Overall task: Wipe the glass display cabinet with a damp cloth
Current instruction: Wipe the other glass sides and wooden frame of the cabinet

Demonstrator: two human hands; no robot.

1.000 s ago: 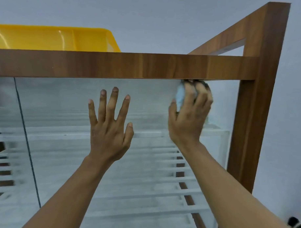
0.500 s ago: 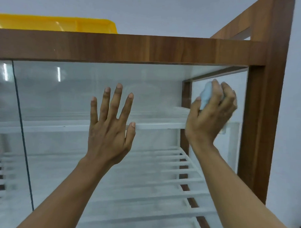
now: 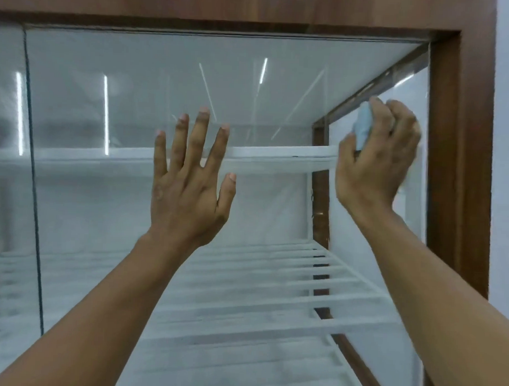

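Soft even light, streaky glare on glass, slight blur.

The cabinet's front glass sits under the top rail, with the frame post at its right. The left hand is spread against the glass near the middle. To its right, just beside the post, the right hand holds the cloth to the glass. Behind the glass, the upper shelf lies above the lower shelf. A pane seam runs at far left.

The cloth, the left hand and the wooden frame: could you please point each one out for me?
cloth [image 3: 363, 130]: head view, on the blue fold that shows.
left hand [image 3: 187, 190]: head view, on the back of the hand.
wooden frame [image 3: 473, 171]: head view, on the right upright post.
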